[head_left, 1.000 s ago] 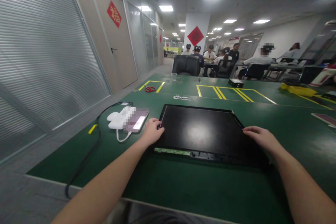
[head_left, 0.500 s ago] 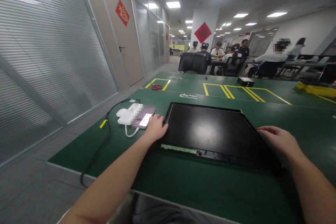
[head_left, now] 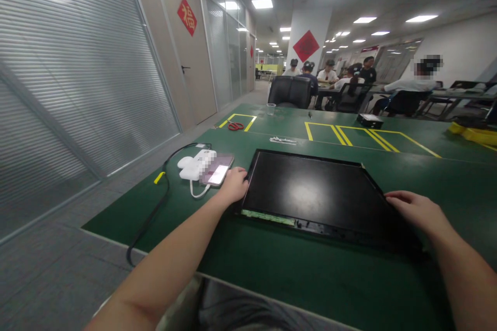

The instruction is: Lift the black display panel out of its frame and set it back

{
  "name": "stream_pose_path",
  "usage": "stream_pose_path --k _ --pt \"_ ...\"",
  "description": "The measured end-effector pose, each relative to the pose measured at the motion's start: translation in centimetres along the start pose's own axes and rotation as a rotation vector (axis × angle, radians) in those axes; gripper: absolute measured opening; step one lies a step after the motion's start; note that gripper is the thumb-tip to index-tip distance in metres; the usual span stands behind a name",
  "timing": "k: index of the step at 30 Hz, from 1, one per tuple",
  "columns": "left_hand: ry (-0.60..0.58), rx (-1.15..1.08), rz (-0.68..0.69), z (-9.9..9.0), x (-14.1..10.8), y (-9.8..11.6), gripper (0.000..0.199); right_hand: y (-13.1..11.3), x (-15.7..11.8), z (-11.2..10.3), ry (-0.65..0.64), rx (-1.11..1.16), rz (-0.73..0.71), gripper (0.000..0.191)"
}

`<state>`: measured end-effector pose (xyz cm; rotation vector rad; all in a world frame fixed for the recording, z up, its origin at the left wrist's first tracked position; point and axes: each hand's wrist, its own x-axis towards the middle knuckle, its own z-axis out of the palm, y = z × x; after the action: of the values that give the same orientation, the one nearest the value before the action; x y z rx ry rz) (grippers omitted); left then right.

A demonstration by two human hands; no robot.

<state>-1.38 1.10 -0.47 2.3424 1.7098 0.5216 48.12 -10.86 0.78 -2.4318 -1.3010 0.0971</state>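
Observation:
A black LCD screen panel (head_left: pixel 310 186) lies face up on the green table, with a strip of green circuit board (head_left: pixel 267 217) exposed along its near edge. My left hand (head_left: pixel 235 185) is closed at the panel's left edge, its fingertips curled over the rim. On the opposite side, my right hand (head_left: pixel 417 209) has its fingers together against the right edge; the thumb is partly hidden. Just left of my left hand lies a phone (head_left: pixel 219 169) with a lit screen, beside a white power strip (head_left: pixel 194 165) with plugs and a cable.
Red-handled scissors (head_left: pixel 235 126), a white caliper-like tool (head_left: pixel 283 140), a clear cup (head_left: pixel 271 109) and a black box (head_left: pixel 370 121) sit farther back, near yellow tape outlines. A black cable (head_left: pixel 155 212) hangs over the left table edge. Several people sit in the background.
My right hand's fingers have closed in on the panel's right edge. The left hand stays at the left edge. The whole view has shifted slightly.

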Motion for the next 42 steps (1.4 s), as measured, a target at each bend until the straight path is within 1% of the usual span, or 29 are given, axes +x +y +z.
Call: stream_pose_path --k 4,6,8,10,14,18,20,23,26,29,32,36,40,42 --pt "0.019 -0.104 0.011 -0.2 0.1 0.1 0.035 0.2 0.2 0.0 -0.062 0.062 0.06 0.039" --pt "0.018 -0.238 -0.008 -0.6 0.0 0.2 0.034 0.3 0.3 0.1 -0.063 0.069 0.062 0.039" --pt "0.02 -0.431 -0.052 -0.9 -0.2 0.3 0.033 0.5 0.5 0.3 -0.065 0.067 0.068 0.039" --pt "0.041 -0.659 -0.127 -1.1 -0.4 0.5 0.032 0.8 0.7 0.5 -0.06 0.065 0.067 0.04" --pt "0.061 -1.082 -0.336 -0.7 -0.4 0.8 0.036 1.2 0.9 0.6 -0.03 0.06 0.055 0.042" --pt "0.061 -1.333 -0.454 -0.3 -0.4 1.0 0.048 0.8 0.7 0.3 -0.044 0.065 0.072 0.042" --pt "0.054 -1.394 -0.5 -0.4 -0.4 1.2 0.053 0.6 0.6 0.1 -0.064 0.072 0.091 0.041" --pt "0.053 -1.438 -0.561 -0.9 -0.4 1.8 0.056 0.5 0.6 0.0 -0.061 0.078 0.096 0.04" --pt "0.071 -1.46 -0.611 -1.2 -0.4 2.2 0.052 0.7 0.6 0.0 -0.051 0.087 0.08 0.041" --pt "0.088 -1.486 -0.653 -1.1 -0.2 2.4 0.049 0.7 0.6 0.0 -0.065 0.089 0.091 0.042" --pt "0.107 -1.54 -0.679 -0.8 -0.1 2.4 0.046 0.7 0.5 -0.1 -0.079 0.081 0.104 0.043" --pt "0.11 -1.619 -0.696 -0.7 0.0 2.4 0.044 0.8 0.6 0.2 -0.058 0.089 0.092 0.043" --pt "0.096 -1.665 -0.694 -0.9 0.0 2.7 0.045 0.7 0.4 0.2 -0.055 0.11 0.099 0.041" --pt "0.093 -1.654 -0.699 -1.0 0.0 2.8 0.049 0.3 0.1 0.0 -0.062 0.124 0.118 0.04"
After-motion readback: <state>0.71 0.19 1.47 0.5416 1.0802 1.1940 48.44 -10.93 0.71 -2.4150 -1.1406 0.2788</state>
